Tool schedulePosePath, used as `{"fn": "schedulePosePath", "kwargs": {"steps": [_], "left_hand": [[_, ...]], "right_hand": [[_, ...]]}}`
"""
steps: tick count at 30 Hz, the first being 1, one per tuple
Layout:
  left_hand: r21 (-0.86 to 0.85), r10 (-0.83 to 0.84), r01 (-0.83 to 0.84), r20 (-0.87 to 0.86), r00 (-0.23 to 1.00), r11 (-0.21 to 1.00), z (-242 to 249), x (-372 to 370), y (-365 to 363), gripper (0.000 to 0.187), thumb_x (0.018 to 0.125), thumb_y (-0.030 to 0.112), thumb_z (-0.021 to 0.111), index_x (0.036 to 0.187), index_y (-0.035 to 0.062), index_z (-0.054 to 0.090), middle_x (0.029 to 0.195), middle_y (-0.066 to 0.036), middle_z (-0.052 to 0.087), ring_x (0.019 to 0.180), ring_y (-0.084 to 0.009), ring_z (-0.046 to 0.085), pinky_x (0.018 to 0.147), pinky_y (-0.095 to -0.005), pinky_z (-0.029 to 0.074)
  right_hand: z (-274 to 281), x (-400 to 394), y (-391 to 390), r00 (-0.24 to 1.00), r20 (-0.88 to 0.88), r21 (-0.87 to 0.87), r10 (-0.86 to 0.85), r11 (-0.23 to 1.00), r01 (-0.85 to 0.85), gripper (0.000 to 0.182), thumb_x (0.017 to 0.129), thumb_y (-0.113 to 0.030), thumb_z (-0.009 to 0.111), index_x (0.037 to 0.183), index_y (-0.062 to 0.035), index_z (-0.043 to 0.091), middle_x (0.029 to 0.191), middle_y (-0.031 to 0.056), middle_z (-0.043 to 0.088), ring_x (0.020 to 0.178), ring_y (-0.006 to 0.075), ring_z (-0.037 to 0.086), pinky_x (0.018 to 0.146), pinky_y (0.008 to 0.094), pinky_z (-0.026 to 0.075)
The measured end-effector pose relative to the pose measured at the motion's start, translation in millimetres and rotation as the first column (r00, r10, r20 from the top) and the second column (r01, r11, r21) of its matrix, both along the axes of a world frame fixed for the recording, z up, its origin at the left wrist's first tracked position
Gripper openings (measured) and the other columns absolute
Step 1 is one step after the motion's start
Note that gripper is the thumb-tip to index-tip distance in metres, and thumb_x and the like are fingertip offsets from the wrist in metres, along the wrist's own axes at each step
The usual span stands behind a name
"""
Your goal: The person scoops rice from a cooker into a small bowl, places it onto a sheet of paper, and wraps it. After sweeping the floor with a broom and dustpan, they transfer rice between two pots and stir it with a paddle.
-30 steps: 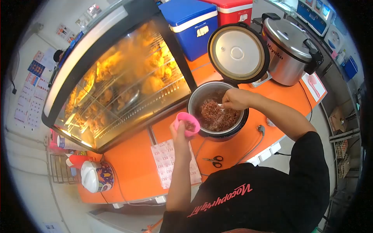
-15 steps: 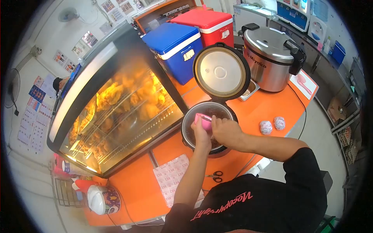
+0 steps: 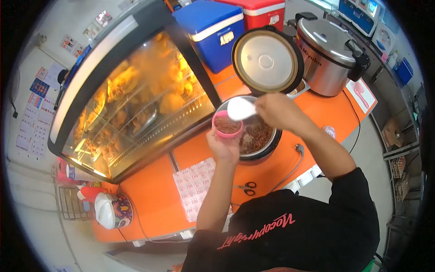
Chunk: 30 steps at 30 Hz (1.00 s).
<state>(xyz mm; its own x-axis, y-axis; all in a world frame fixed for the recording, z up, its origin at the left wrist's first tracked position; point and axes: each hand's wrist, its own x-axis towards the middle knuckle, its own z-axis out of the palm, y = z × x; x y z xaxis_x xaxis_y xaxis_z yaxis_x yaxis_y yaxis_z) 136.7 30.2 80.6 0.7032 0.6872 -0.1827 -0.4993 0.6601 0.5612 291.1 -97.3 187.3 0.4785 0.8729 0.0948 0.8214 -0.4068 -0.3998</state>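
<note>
My left hand [image 3: 223, 148] is closed around a small pink cup [image 3: 229, 135] filled with brownish-red rice, its mouth turned up toward me. In my right hand [image 3: 281, 112] is a white rice paddle [image 3: 240, 110], its blade over the cup's upper rim. Both hands are above an open rice cooker [image 3: 278, 141], which holds more of the brownish rice [image 3: 257, 139]. The cooker's round lid [image 3: 266, 61] stands raised behind it. My right fingers are partly hidden behind the back of the hand.
A lit glass warmer [image 3: 131, 104] with fried food stands left. Printed wrapping paper [image 3: 195, 189], scissors [image 3: 247, 188] and a plug [image 3: 299, 148] lie on the orange table. A wrapped bundle [image 3: 329, 131] is right, near a steel Miyako cooker [image 3: 324, 61]. Behind are blue [image 3: 219, 38] and red [image 3: 265, 17] coolers.
The pink cup has tipped from sideways inside the cooker to mouth-up at its left rim, with rice showing. My right hand has risen, bringing the white paddle into sight. The view has shifted.
</note>
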Motion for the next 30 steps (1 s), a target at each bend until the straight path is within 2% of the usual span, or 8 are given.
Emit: {"fn": "schedulePosePath", "kwargs": {"steps": [2,4,9,11,16,23,28,30], "left_hand": [[0.040,0.056,-0.056,0.003,0.998,0.998,0.7,-23.5,2.3,0.054,0.102,0.044,0.037,0.136,0.0051,0.053,0.127,-0.016,0.065,0.110,-0.0349,0.067,0.091,-0.0499,0.058],[0.052,0.093,-0.092,-0.017,0.995,0.994,6.4,-46.4,-1.6,0.055,0.102,0.045,0.037,0.136,0.0050,0.053,0.126,-0.016,0.066,0.109,-0.0357,0.067,0.090,-0.0499,0.058],[0.136,0.221,-0.208,-0.083,0.972,0.969,-6.6,-95.5,-15.3,0.056,0.102,0.047,0.036,0.136,0.0053,0.053,0.124,-0.016,0.067,0.107,-0.0372,0.068,0.089,-0.0508,0.058],[0.084,0.237,-0.231,-0.070,0.969,0.969,-16.7,-109.8,-26.3,0.056,0.102,0.046,0.036,0.135,0.0045,0.053,0.124,-0.016,0.067,0.106,-0.0372,0.069,0.088,-0.0507,0.058],[-0.064,0.117,-0.125,-0.105,0.988,0.990,-47.7,-127.0,-54.5,0.061,0.100,0.047,0.036,0.137,0.0026,0.053,0.126,-0.018,0.066,0.108,-0.0399,0.068,0.089,-0.0528,0.056],[-0.071,0.029,-0.032,-0.033,0.999,0.997,-58.8,-123.2,-47.8,0.065,0.097,0.048,0.039,0.141,0.0018,0.052,0.132,-0.020,0.064,0.114,-0.0421,0.066,0.099,-0.0591,0.053],[-0.104,-0.001,-0.001,-0.022,1.000,0.995,-66.4,-126.9,-46.3,0.065,0.096,0.048,0.041,0.141,0.0022,0.052,0.135,-0.018,0.063,0.121,-0.0400,0.063,0.103,-0.0625,0.051],[-0.090,-0.041,0.047,0.065,0.997,0.995,-64.7,-126.6,-45.5,0.055,0.101,0.040,0.040,0.135,0.0001,0.056,0.133,-0.015,0.064,0.123,-0.0307,0.061,0.107,-0.0489,0.049]], "right_hand": [[-4.4,9.3,10.2,0.999,0.022,-0.034,-0.041,0.999,0.042,0.021,0.090,-0.016,0.058,0.086,-0.0019,0.073,0.089,0.0215,0.074,0.086,0.0419,0.072,0.075,0.0528,0.057],[-7.3,9.1,23.2,0.970,0.231,-0.372,0.077,0.928,0.015,0.019,0.092,-0.014,0.058,0.093,-0.0027,0.073,0.088,0.0194,0.075,0.085,0.0368,0.074,0.071,0.0504,0.058],[-85.1,16.3,57.8,0.919,0.316,-0.344,0.237,0.931,-0.122,0.024,0.098,-0.014,0.053,0.111,-0.0053,0.072,0.089,0.0154,0.075,0.084,0.0327,0.075,0.068,0.0484,0.058],[-92.5,22.7,65.1,0.840,0.312,-0.465,0.444,0.842,-0.272,0.025,0.099,-0.017,0.052,0.110,-0.0050,0.072,0.090,0.0162,0.076,0.085,0.0327,0.076,0.069,0.0486,0.058],[-89.4,23.2,68.7,0.846,0.179,-0.586,0.502,0.745,-0.319,0.020,0.089,-0.014,0.061,0.093,-0.0022,0.077,0.097,0.0205,0.076,0.092,0.0355,0.076,0.076,0.0481,0.060],[-106.2,-11.5,64.1,0.889,0.042,-0.535,0.457,0.762,-0.366,0.019,0.086,-0.012,0.064,0.094,0.0004,0.076,0.099,0.0226,0.075,0.094,0.0384,0.074,0.079,0.0494,0.060],[-109.5,-15.2,72.1,0.905,-0.200,-0.476,0.376,0.770,-0.425,0.023,0.088,-0.013,0.062,0.101,0.0005,0.075,0.102,0.0245,0.074,0.097,0.0401,0.072,0.085,0.0516,0.057],[-116.7,-5.1,72.4,0.897,-0.311,-0.414,0.313,0.805,-0.424,0.024,0.088,-0.014,0.063,0.103,-0.0006,0.076,0.101,0.0239,0.074,0.097,0.0402,0.072,0.085,0.0521,0.056]]}}
